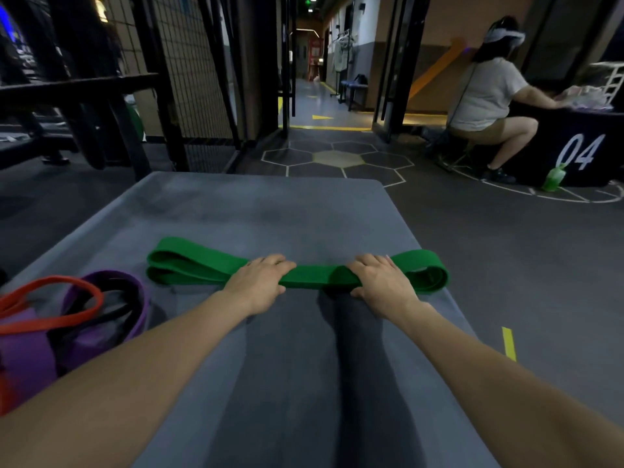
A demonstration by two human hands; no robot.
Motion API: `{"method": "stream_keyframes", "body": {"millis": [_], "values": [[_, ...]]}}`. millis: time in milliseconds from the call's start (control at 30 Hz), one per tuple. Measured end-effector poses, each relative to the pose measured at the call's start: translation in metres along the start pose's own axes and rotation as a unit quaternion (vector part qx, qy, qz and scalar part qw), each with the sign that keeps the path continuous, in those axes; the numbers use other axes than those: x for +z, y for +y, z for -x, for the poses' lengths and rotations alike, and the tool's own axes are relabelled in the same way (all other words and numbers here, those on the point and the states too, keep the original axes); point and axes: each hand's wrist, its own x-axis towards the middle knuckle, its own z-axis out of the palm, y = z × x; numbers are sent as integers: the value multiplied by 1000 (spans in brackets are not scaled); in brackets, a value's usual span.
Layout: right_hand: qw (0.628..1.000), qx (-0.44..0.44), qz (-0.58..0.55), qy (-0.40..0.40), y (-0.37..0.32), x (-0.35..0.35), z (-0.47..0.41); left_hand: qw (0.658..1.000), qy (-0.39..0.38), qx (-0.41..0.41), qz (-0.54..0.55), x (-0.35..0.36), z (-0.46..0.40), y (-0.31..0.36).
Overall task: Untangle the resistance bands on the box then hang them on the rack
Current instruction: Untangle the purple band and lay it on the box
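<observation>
A wide green resistance band (189,261) lies folded flat across the middle of the grey box top (270,211). My left hand (260,282) grips its middle part, fingers over the far edge and thumb under the near edge. My right hand (381,278) grips it just to the right, at a twist in the band. At the box's left edge lies a tangled pile: an orange band (50,322), a purple band (135,292) and a black band (128,298) looped through one another.
A black metal rack and mesh fence (175,79) stand behind the box at left. A person (486,96) sits at a black box marked 04 at far right, a green bottle (553,179) beside it. Dark gym floor surrounds the box.
</observation>
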Motion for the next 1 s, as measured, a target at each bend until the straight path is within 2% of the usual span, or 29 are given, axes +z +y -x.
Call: {"method": "stream_keyframes", "body": {"millis": [100,233,467,567,700,833,1000], "values": [[999,-11,-33,30,-14,-9,6,999,32,14,-18,-13,16,2],[993,-18,-114,26,-51,-27,12,999,50,-7,-5,-40,51,-1],[971,-77,-223,25,-154,-52,28,993,104,-49,-15,-88,142,-38],[961,-105,-256,24,-208,-63,34,986,152,-68,11,-107,188,-62],[943,-134,-305,1,-268,-65,57,976,169,-132,36,-112,247,-84],[930,-153,-335,12,-304,-66,67,959,198,-177,100,-109,290,-102],[930,-106,-350,17,-327,-50,90,959,152,-150,185,-85,337,-98]]}}
